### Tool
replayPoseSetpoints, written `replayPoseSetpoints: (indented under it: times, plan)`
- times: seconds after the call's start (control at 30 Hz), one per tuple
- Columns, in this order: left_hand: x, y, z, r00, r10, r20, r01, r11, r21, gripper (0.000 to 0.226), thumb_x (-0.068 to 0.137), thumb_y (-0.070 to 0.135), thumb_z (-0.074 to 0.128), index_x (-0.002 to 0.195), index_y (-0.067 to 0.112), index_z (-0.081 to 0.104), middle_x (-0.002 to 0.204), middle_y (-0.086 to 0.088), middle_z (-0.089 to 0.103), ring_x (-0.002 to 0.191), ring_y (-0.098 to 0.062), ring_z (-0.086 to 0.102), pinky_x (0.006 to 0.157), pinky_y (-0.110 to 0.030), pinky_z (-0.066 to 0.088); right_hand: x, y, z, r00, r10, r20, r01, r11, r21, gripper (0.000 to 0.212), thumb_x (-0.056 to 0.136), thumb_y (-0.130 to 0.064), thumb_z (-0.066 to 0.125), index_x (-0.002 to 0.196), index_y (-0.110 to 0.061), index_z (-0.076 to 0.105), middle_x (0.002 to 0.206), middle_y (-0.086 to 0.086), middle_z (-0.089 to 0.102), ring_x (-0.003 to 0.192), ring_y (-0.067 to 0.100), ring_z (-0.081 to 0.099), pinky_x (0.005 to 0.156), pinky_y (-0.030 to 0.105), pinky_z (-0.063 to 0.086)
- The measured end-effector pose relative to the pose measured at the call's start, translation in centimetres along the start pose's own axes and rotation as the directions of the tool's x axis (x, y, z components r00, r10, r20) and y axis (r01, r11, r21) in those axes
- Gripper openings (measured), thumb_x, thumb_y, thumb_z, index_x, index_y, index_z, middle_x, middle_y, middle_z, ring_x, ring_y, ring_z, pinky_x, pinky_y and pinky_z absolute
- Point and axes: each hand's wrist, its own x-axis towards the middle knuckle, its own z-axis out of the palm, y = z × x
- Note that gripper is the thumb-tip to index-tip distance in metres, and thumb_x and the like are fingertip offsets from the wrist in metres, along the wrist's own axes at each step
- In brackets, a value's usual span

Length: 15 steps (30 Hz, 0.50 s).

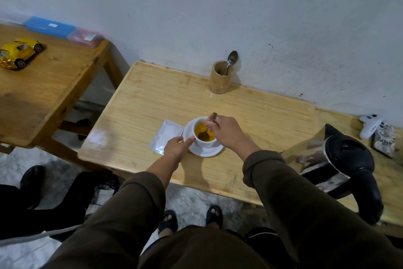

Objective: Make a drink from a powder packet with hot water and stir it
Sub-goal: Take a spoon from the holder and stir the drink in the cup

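A white cup point(204, 140) full of orange-yellow liquid stands on a white saucer point(207, 151) on the light wooden table point(250, 112). My right hand point(226, 132) is closed on a metal spoon point(206, 132) whose bowl dips into the liquid. My left hand point(177, 147) rests at the saucer's left rim, thumb against the cup's side. A silvery powder packet point(165, 137) lies flat just left of the saucer, partly under my left hand.
A black and steel electric kettle point(342, 166) stands at the right. A bamboo holder point(220, 78) with a second spoon is by the wall. A white game controller point(369, 126) lies far right. A darker table point(43, 85) with a yellow toy car point(19, 53) is at the left.
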Motion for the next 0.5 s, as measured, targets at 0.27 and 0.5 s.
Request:
replayPoseSetpoints:
  times: [0.27, 0.5]
  plan:
    - [-0.01, -0.07, -0.13, 1.0, 0.002, 0.005, -0.002, 1.0, -0.03, 0.094, 0.054, 0.067, 0.066, 0.131, 0.013, 0.06, 0.129, -0.009, 0.064, 0.119, -0.029, 0.06, 0.102, -0.046, 0.05, -0.05, 0.05, 0.22, 0.996, -0.016, -0.083, 0.01, 0.997, -0.078, 0.026, 0.096, -0.023, 0.044, 0.103, -0.017, 0.068, 0.109, 0.005, 0.07, 0.101, 0.026, 0.056, 0.083, 0.038, 0.048]
    - [0.15, -0.16, -0.1, 1.0, 0.003, 0.007, -0.003, 0.999, -0.038, 0.1, 0.049, 0.072, 0.065, 0.13, 0.014, 0.06, 0.129, -0.009, 0.064, 0.118, -0.029, 0.061, 0.101, -0.047, 0.051, 0.33, 0.36, -0.47, 1.0, 0.015, 0.016, -0.015, 1.0, 0.005, 0.029, 0.094, -0.029, 0.048, 0.089, -0.008, 0.067, 0.092, 0.011, 0.071, 0.089, 0.028, 0.063, 0.083, 0.043, 0.05]
